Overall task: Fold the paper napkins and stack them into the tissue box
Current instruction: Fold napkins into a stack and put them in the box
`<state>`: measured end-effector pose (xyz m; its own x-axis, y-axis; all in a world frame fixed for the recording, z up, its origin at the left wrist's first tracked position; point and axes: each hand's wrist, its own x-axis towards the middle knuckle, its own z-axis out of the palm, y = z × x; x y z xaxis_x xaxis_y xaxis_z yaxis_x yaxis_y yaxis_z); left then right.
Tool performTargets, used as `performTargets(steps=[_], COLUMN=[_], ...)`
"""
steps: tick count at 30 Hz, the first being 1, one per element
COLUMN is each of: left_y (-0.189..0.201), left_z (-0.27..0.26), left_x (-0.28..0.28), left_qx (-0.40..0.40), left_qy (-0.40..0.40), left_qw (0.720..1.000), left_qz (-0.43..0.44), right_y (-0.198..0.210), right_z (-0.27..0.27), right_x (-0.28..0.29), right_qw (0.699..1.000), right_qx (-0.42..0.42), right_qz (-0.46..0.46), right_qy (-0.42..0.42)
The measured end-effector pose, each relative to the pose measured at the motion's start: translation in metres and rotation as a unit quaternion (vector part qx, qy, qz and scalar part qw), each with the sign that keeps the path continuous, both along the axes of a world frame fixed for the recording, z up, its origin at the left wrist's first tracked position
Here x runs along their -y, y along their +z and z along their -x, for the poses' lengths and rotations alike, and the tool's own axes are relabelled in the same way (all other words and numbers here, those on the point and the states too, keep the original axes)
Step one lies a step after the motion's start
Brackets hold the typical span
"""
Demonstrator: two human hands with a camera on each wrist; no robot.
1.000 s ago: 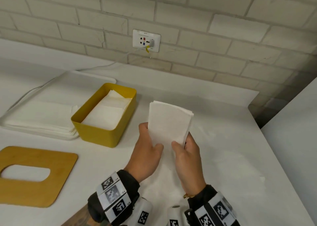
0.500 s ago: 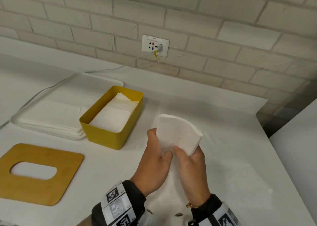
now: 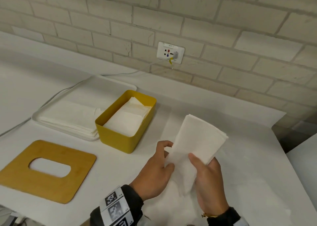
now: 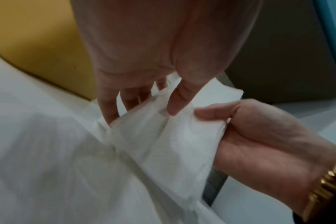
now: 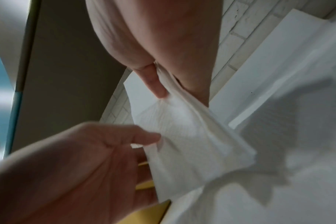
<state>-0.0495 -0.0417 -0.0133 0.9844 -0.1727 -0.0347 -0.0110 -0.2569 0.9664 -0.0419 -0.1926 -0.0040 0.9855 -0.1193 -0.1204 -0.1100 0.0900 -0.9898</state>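
Observation:
I hold a folded white napkin (image 3: 199, 140) upright above the white table, leaning to the right. My left hand (image 3: 167, 155) pinches its lower left edge, thumb in front and fingers behind, as the left wrist view shows (image 4: 163, 144). My right hand (image 3: 202, 162) grips the lower right part, with the thumb on the front face. The yellow tissue box (image 3: 118, 140) stands open to the left of my hands and holds a stack of folded napkins (image 3: 127, 121).
A white tray (image 3: 42, 114) with flat unfolded napkins (image 3: 68, 117) lies left of the box. The wooden lid (image 3: 46, 188) with an oval slot rests at the front left. A brick wall with a socket (image 3: 170, 52) runs behind. The table's right edge (image 3: 281, 140) is close by.
The napkin has tilted to the right in my hands. My two thumbs have moved apart, and the left hand now holds only the left edge.

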Motion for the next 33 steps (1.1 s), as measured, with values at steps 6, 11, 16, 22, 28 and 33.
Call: performTargets(steps=[6,11,16,22,28,33], left_y=[0.018,0.046,0.063,0.05,0.031,0.028], left_z=[-0.004,-0.017,-0.036,-0.054,-0.063,-0.074], left_x=[-0.046,-0.099,-0.142,-0.159,-0.158,-0.156], left_qx=[0.048,0.097,0.126,0.079,0.052,0.004], left_qy=[0.074,0.177,0.298,0.347,0.278,0.206], left_qw=[0.992,0.975,0.942,0.923,0.917,0.895], left_qz=[-0.088,-0.096,-0.087,-0.149,-0.28,-0.395], right_y=[0.031,0.059,0.088,0.067,0.038,0.03], right_z=[-0.026,-0.08,-0.14,-0.207,-0.221,-0.218], right_x=[-0.003,-0.019,-0.067,-0.12,-0.131,-0.14], right_qw=[0.995,0.995,0.983,0.946,0.86,0.777], right_qx=[0.013,0.067,0.127,0.141,0.126,0.129], right_qz=[-0.098,-0.02,0.037,0.245,0.447,0.576], right_qy=[0.025,0.072,0.127,0.156,0.21,0.218])
